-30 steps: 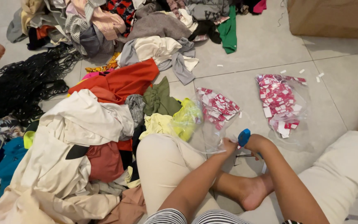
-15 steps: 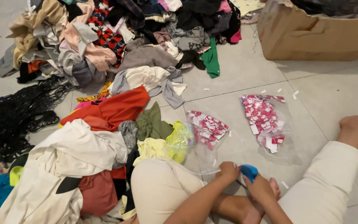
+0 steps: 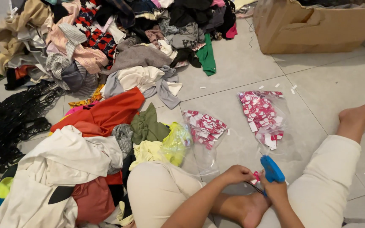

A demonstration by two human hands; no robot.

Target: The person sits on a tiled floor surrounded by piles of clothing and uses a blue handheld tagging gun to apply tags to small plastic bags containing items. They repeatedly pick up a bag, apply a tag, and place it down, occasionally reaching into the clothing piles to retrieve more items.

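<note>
Hands work low between the knees: right hand grips a blue tag gun, left hand pinches a red-and-white tag at its tip; keep fingertips off the needle.

a bright blue tagging gun and a small red-and-white tag stand out against pale grey floor tiles. two clear bags hold red, pink and white tags. among the clothes: an orange-red garment, an olive-green top, a yellow-green piece, a cream-white shirt, a green item, a pink striped piece, a red-and-black patterned cloth and black mesh. the trousers are cream, the box brown cardboard.
</note>
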